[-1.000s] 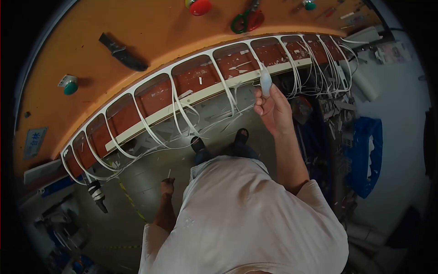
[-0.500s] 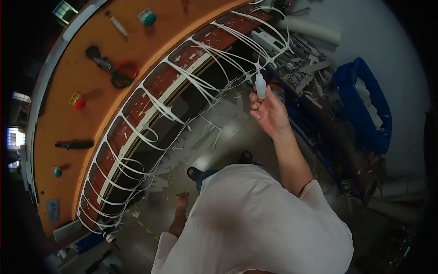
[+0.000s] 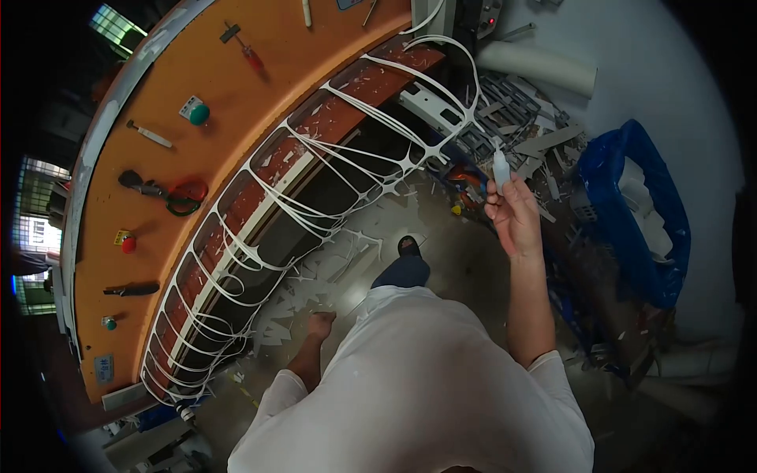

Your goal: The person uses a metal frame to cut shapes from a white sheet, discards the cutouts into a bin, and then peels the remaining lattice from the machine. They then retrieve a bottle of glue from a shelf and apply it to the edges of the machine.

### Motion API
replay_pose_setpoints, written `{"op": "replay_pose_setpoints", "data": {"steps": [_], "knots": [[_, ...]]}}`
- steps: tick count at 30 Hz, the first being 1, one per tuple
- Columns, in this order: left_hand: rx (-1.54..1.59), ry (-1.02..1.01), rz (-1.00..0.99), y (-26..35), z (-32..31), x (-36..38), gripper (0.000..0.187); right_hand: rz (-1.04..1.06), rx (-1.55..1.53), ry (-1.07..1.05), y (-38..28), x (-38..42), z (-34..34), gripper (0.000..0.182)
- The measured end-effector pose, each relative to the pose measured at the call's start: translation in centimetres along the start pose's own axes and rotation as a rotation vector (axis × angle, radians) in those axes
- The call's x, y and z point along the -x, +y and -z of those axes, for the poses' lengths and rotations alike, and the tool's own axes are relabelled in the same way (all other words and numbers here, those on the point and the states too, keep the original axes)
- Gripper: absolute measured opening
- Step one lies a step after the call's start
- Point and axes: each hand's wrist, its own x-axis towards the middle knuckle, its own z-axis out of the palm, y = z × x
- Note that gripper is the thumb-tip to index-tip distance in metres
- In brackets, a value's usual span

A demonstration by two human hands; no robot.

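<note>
My right hand (image 3: 514, 211) is raised at the right, its fingers closed round a small white squeeze bottle (image 3: 501, 170) with a narrow nozzle pointing up. The bottle is upright and apart from the white strip lattice (image 3: 430, 150) behind it to the left. Low at my left side hangs my left hand (image 3: 319, 325), touching nothing that I can see. Its fingers show only in part and look loosely open.
Along the left runs a curved orange workbench (image 3: 177, 87) holding scissors (image 3: 187, 197), a utility knife (image 3: 131, 289) and several small tools. White offcuts (image 3: 272, 323) litter the floor. A blue-lined bin (image 3: 670, 276) and a long roll (image 3: 544, 67) stand at the right.
My right hand has moved right and slightly down in view with the bottle, away from the lattice. The view has shifted along the bench, and my feet have stepped.
</note>
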Motion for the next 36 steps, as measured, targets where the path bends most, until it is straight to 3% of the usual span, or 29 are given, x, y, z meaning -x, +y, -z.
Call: {"op": "replay_pose_setpoints", "data": {"steps": [5,7,9,11,14,20,26,29,36], "knots": [[0.007,-0.046,0.004,5.4,-0.3,-5.5,0.043,0.007,0.186,0.024,-2.0,-6.8,0.6,0.033],[0.369,0.047,-0.378,7.8,0.1,-5.4,0.043,-0.019,0.284,0.055,-2.6,-9.4,0.1,0.031],[0.357,0.063,-0.335,10.6,1.6,-5.9,0.041,-0.010,0.391,0.017,-3.0,-12.4,-0.7,0.031],[-0.026,-0.024,0.146,14.8,3.2,-6.7,0.039,-0.023,0.477,0.010,-2.9,-15.2,-1.1,0.031],[0.148,0.084,0.028,11.6,2.0,-8.5,0.036,-0.009,0.540,-0.072,-2.3,-18.8,-2.4,0.031],[0.338,0.282,0.111,13.7,-0.2,-2.2,0.035,-0.014,0.746,-0.105,-0.4,-25.4,-4.5,0.029],[0.447,0.309,0.354,17.9,-6.8,5.7,0.035,0.129,1.145,-0.077,2.3,-33.6,-5.8,0.039],[0.483,0.307,0.413,19.6,-9.0,7.1,0.034,0.272,1.343,-0.061,5.1,-37.9,-5.0,0.035],[0.515,0.270,0.420,20.5,-7.8,5.4,0.034,0.293,1.445,0.049,6.0,-40.7,-6.5,0.042]]}}
